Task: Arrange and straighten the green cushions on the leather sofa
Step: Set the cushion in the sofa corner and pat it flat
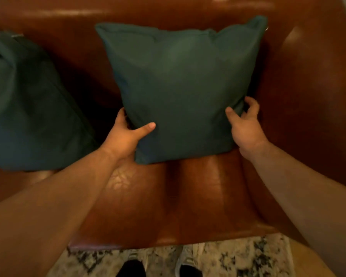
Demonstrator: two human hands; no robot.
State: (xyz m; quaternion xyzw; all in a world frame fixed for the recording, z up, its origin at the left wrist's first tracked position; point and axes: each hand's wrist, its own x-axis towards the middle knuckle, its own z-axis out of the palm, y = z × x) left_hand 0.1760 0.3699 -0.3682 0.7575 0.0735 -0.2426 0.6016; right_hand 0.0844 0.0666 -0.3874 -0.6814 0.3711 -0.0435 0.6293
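- Centre cushion (180, 86), dark green, stands on its lower edge on the sofa (198, 196) seat, with its back against the backrest and the armrest close at its 3 o'clock.
- Left hand (126, 134) grips the cushion at its 7 o'clock corner: the thumb lies flat across the front face and the fingers are tucked behind the edge, out of sight.
- Right hand (246, 124) clamps on at 5 o'clock, thumb pressed on the front and fingers curled round the side edge.
- Both forearms are bare, reaching in from 7 and 5 o'clock of the view.
- Side cushion (28, 108), also green, sits slumped at 9 o'clock with its top crumpled. It is cut by the frame edge, and a strip of leather separates it from the centre cushion.
- At 6 o'clock a speckled rug (238, 256) lies below the seat front, with the toes of two shoes (188, 262) on it.
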